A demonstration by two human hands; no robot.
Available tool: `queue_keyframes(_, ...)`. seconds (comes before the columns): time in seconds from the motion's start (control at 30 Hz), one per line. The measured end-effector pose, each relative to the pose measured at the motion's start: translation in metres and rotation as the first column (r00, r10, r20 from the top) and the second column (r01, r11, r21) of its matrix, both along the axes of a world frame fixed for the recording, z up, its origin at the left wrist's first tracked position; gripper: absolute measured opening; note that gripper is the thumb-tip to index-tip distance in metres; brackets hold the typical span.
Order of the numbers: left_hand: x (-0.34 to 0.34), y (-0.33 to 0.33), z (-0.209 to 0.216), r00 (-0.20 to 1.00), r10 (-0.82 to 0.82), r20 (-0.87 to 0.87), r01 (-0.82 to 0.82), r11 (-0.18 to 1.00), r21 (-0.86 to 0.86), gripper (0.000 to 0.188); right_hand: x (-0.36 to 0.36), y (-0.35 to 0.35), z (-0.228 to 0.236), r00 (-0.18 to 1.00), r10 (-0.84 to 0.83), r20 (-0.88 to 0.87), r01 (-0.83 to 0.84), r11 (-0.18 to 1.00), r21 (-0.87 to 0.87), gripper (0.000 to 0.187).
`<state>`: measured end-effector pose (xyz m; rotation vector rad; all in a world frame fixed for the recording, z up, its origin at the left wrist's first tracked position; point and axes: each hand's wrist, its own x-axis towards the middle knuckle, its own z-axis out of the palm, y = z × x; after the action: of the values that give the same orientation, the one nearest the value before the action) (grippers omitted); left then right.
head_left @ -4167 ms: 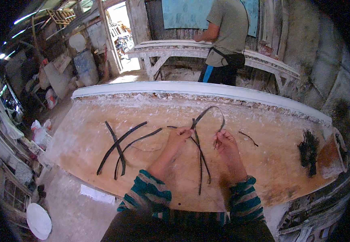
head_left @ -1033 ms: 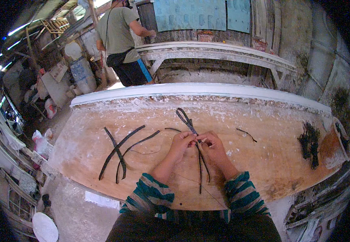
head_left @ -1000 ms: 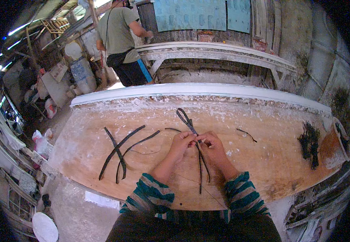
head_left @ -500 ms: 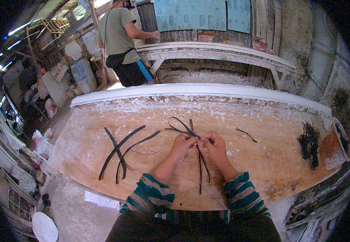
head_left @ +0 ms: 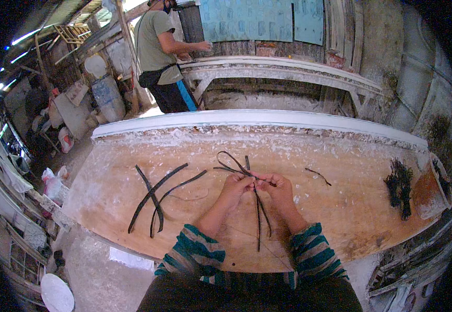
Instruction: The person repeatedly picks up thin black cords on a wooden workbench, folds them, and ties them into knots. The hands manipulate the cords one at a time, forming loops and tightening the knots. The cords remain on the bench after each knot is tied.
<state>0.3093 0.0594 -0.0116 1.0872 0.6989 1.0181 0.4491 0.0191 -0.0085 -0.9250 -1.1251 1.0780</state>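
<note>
Both my hands meet over the middle of the wooden table, pinching a bundle of black strips (head_left: 258,208) where they cross. My left hand (head_left: 236,187) is closed on the strips, thumb and fingers pressed together. From the other side my right hand (head_left: 276,188) pinches at the same crossing, its fingertips beside the left ones. Above the hands the strips form a loop with loose ends; below, two tails hang toward me. The exact knot or crossing is hidden by my fingers. To the left, more black strips (head_left: 155,200) lie crossed on the table.
A short dark strip (head_left: 318,176) lies right of my hands. At the right edge are a dark bunch of thin strips (head_left: 398,188) and a dusty brown bucket (head_left: 429,195). A white-coated rail (head_left: 257,117) runs along the table's far side. Beyond it a co-worker (head_left: 158,52) stands at another bench.
My right hand's fingers have shifted slightly at the crossing, the index finger reaching further over it. The co-worker has moved a little to the right. The strips keep nearly the same place.
</note>
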Motion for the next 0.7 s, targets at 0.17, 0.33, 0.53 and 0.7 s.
queue_keyframes(0.17,0.001,0.0,-0.001,1.0,0.005,0.013,-0.006,0.999,0.042,0.013,0.003,0.003,-0.005,0.996,-0.051,0.077,0.051,0.999,0.006,0.011)
queue_keyframes(0.33,0.002,-0.002,0.001,0.999,0.024,0.026,-0.026,0.996,0.088,0.012,0.005,0.005,-0.01,0.958,-0.067,0.28,0.073,0.997,-0.009,0.013)
queue_keyframes(0.53,0.003,0.003,-0.007,0.998,0.055,0.016,-0.057,0.989,0.136,0.01,0.005,0.006,-0.013,0.963,0.029,0.269,-0.038,0.999,0.031,0.015)
queue_keyframes(0.7,0.002,0.0,-0.001,0.999,0.048,0.001,-0.047,0.985,0.168,0.007,0.003,0.004,-0.01,0.976,0.116,0.182,-0.111,0.993,-0.042,0.017)
